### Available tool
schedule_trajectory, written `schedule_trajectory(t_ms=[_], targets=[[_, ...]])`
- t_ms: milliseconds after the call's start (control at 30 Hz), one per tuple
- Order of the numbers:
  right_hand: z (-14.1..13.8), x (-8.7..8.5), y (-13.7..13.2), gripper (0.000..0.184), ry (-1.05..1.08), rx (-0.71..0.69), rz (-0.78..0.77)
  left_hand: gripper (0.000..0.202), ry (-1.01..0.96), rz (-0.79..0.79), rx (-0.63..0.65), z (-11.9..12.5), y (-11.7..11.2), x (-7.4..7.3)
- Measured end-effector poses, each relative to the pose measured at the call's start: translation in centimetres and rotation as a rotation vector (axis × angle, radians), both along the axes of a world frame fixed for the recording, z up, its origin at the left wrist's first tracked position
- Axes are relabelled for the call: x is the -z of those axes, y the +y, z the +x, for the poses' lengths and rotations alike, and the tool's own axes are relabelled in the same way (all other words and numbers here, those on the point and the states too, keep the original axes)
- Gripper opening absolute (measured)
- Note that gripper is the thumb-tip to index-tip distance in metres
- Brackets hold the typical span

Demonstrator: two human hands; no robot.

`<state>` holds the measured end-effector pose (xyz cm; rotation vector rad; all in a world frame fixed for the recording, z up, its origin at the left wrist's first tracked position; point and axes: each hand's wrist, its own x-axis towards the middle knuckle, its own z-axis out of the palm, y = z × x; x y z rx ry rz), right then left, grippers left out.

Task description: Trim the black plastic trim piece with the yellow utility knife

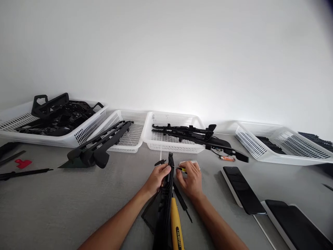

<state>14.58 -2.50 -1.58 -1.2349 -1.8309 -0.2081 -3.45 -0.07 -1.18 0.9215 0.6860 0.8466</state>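
My left hand is closed around the upper end of a long black plastic trim piece, which runs toward me. Beside it, my right hand pinches a slim tool with a yellow and black handle. The tool's thin metal shaft points left and reaches the trim piece near my left thumb; its exact tip is hard to make out. A yellow-handled tool with dark lettering lies along the right side of the trim piece. Partly behind my right hand is a small pale object.
White perforated baskets stand along the wall: one with black parts, one with long trims, one with thin strips, another at right. Black-topped flat devices lie right. A red piece lies left.
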Motion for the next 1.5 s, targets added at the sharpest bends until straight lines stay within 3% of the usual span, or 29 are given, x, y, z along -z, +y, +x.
schedule_trajectory(t_ms=[200,367,600,733,933,1067,1167,1233,1300,1400,1433,1500], targets=[[0.5,0.1,-1.6,0.011,0.045,0.026,-0.004,0.067,0.025,0.039,-0.005,0.1,0.2,-0.5],[0.8,0.2,-4.9,0.015,0.083,0.040,0.003,0.073,0.064,0.080,-0.057,0.6,0.4,-0.8],[-1.7,0.4,-8.0,0.021,-0.020,-0.063,-0.128,0.073,0.124,0.195,-0.173,1.0,0.7,0.0],[-2.8,-0.1,-8.0,0.049,-0.127,-0.126,-0.222,0.053,0.163,0.206,-0.206,1.1,0.7,0.1],[-2.9,-0.4,-7.8,0.052,-0.195,-0.166,-0.317,0.043,0.228,0.190,-0.241,-1.2,-0.7,-0.5],[-3.1,-0.5,-7.6,0.040,-0.210,-0.159,-0.366,0.049,0.225,0.185,-0.321,-3.6,-2.5,-1.8],[-3.2,-0.6,-7.6,0.031,-0.216,-0.143,-0.392,0.053,0.215,0.229,-0.401,-6.0,-5.9,-3.5],[-3.3,-0.6,-7.5,0.030,-0.214,-0.132,-0.401,0.055,0.224,0.253,-0.484,-8.2,-9.8,-4.4],[-3.4,-0.6,-7.5,0.030,-0.211,-0.126,-0.406,0.051,0.248,0.264,-0.591,-10.7,-14.9,-4.3],[-3.5,-0.6,-7.5,0.030,-0.205,-0.127,-0.406,0.052,0.339,0.215,-0.861,-14.5,-23.4,-1.9],[-3.5,-0.5,-7.5,0.030,-0.203,-0.129,-0.406,0.057,0.399,0.137,-0.907,-15.5,-26.0,-0.5],[-3.5,-0.6,-7.5,0.030,-0.202,-0.132,-0.407,0.065,0.511,-0.058,-0.875,-16.8,-30.1,2.7]])
